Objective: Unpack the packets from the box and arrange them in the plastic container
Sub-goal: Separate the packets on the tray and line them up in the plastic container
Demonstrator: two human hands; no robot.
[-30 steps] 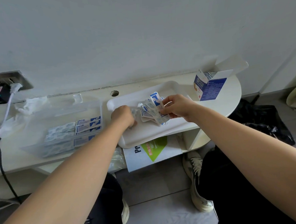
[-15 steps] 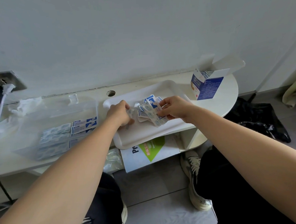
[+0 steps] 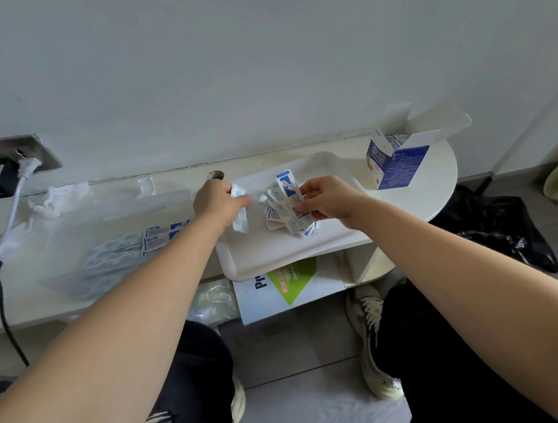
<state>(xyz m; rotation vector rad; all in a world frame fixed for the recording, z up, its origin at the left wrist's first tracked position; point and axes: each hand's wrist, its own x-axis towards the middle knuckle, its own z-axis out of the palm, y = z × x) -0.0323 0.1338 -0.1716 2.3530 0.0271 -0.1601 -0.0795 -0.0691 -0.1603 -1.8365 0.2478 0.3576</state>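
Okay, your right hand (image 3: 327,198) gripped a loose bunch (image 3: 287,210) of packets over the tray (image 3: 274,257); a slack grip could have scattered them. Your left hand (image 3: 220,203) pinched one packet (image 3: 240,213), just right of the container (image 3: 108,221). The packets looked thin, white-blue and crumpled. The open box (image 3: 395,165) stood far right.

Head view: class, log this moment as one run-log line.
left hand: holds packet | right hand: holds bunch over tray | box: open, right of tray | container: partly filled, left of tray
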